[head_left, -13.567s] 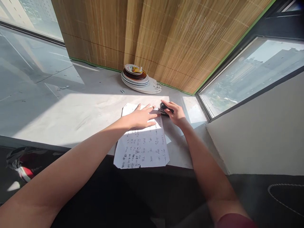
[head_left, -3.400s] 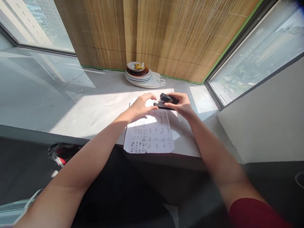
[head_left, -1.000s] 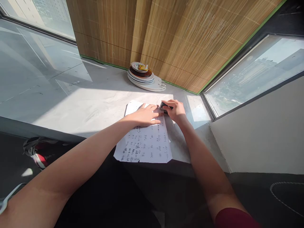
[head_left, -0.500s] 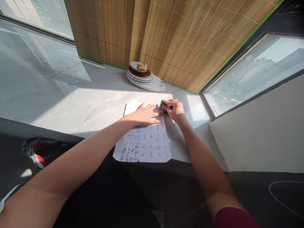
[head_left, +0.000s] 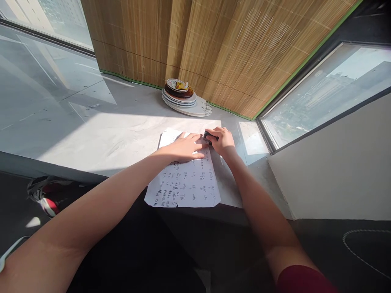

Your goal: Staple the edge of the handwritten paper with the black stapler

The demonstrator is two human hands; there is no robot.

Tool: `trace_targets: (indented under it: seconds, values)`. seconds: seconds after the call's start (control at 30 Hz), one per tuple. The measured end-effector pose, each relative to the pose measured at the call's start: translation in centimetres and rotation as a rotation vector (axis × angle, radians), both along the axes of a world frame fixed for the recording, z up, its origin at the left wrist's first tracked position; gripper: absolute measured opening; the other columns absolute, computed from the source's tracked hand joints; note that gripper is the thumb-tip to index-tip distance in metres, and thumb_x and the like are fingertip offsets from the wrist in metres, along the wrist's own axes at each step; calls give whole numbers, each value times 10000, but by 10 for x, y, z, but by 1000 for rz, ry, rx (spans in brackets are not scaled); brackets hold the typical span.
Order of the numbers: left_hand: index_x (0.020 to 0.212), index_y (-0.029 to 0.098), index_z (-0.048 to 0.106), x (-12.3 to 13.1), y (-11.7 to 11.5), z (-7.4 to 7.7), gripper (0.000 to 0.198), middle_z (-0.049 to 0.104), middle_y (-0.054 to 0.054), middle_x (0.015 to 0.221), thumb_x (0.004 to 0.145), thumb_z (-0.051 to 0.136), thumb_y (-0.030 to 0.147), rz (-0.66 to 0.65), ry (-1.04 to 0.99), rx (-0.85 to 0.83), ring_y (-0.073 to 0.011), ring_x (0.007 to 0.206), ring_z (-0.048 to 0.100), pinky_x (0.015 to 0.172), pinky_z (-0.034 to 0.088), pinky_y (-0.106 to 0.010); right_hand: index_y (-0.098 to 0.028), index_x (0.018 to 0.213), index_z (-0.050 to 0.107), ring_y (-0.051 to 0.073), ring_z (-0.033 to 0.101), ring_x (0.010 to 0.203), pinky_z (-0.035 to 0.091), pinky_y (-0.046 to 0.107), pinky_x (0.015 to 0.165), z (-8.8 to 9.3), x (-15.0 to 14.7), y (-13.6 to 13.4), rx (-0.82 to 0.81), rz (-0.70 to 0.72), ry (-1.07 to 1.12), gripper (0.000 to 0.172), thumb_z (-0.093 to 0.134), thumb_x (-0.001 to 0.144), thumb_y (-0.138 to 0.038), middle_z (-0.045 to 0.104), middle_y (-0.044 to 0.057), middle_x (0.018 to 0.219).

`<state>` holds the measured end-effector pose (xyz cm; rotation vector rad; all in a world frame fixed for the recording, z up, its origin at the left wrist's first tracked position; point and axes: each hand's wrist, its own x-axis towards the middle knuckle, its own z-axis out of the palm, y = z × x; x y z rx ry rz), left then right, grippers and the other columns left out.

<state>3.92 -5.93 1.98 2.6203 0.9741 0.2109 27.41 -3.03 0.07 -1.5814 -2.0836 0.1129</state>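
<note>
Sheets of white paper (head_left: 186,191) covered in handwriting lie on the pale marble sill, their near edge reaching the sill's front edge. My left hand (head_left: 187,147) rests flat across their upper part, fingers spread and pointing right. At the right edge of the paper, near the top, my right hand (head_left: 224,141) is closed around a small black stapler (head_left: 209,136). Its front end is over the paper's edge beside my left fingertips. Most of the stapler's body is hidden by my right fingers.
A stack of plates (head_left: 180,99) with a small yellow packet (head_left: 182,86) on top stands at the back, before a bamboo blind (head_left: 207,49). Windows flank the marble sill (head_left: 122,126). A white wall (head_left: 332,171) bounds the right side. A bag (head_left: 45,195) sits below, left.
My right hand has shifted slightly left with the stapler, and the stapler looks pressed further down. My left hand stays flat on the paper.
</note>
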Motion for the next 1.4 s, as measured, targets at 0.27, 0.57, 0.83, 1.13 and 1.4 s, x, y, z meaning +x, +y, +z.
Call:
trace_targets:
  seconds: [0.27, 0.57, 0.83, 1.13, 1.4]
  values:
    - [1509, 287, 713, -1, -1, 1, 526, 393, -130, 1810, 1109, 491, 546, -9, 17, 31, -398, 1686, 305, 1372, 157, -660, -344, 1139, 840, 355, 617, 1133, 475, 516, 974, 1, -9, -9, 17, 16, -189, 272, 623, 1030, -221, 773, 96, 1109]
    - [1636, 423, 592, -5, 6, -10, 579, 381, -37, 1832, 1101, 489, 620, 25, -20, -2, -345, 1726, 236, 1384, 135, -646, -261, 1130, 758, 294, 687, 978, 547, 430, 880, 0, 36, -1, -46, -170, 2, 278, 790, 855, -253, 767, 73, 1011]
    - [1485, 296, 695, -16, 22, -1, 518, 592, -73, 1652, 1183, 316, 479, 289, -360, 81, -277, 1536, 496, 1294, 366, -505, -257, 968, 625, 253, 665, 871, 554, 412, 816, 19, 6, -20, 199, -280, 274, 110, 679, 894, -316, 736, 67, 942]
    - [1024, 203, 730, -60, 40, 0, 440, 713, -136, 1197, 1182, 328, 282, 926, -489, 251, -291, 1219, 625, 1155, 446, -454, -274, 917, 602, 248, 687, 773, 484, 340, 631, 20, -110, -83, -219, -5, 179, 138, 719, 848, -253, 749, 59, 891]
    - [1008, 232, 725, -59, 39, 2, 434, 719, -153, 1227, 1171, 327, 288, 938, -427, 207, -305, 1218, 646, 1104, 474, -437, -283, 931, 573, 284, 713, 740, 454, 337, 536, 11, -17, -87, -241, -217, 198, 189, 737, 886, -365, 755, 84, 868]
